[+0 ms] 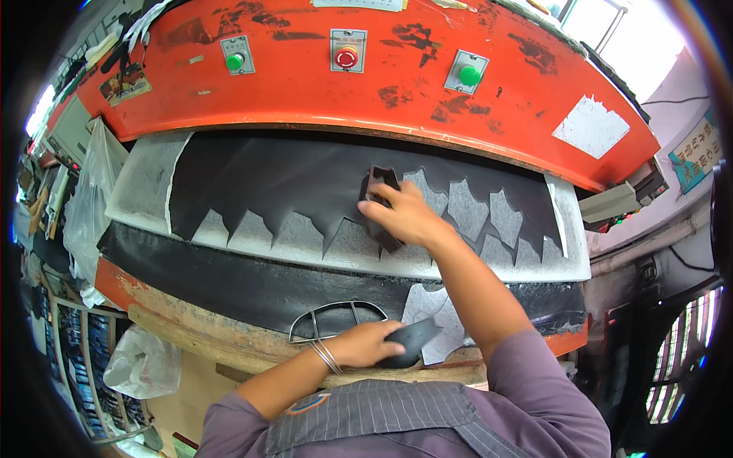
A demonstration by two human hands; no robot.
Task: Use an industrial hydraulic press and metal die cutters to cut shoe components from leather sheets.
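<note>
My right hand (408, 216) grips a dark, deep-walled cutting die (381, 231) standing on a black sheet of leather-like material (267, 175). Jagged notches run along the sheet's near edge, and shaped holes to the right of the die show the pale board (145, 183) beneath. Down at the near ledge, my left hand (365, 343) is closed on a dark cut piece (416, 340). Beside that hand lies a thin metal frame with crossbars (317, 320), like another cutting die. Pale grey cut pieces (434, 307) lie on the ledge right of the dark piece.
An orange press beam (290, 91) spans the far side, carrying a red button (346, 57) and green buttons (469, 75). A worn wooden rail (206, 336) borders the near edge. Plastic bags (143, 362) hang at left; a rack (84, 366) stands beyond.
</note>
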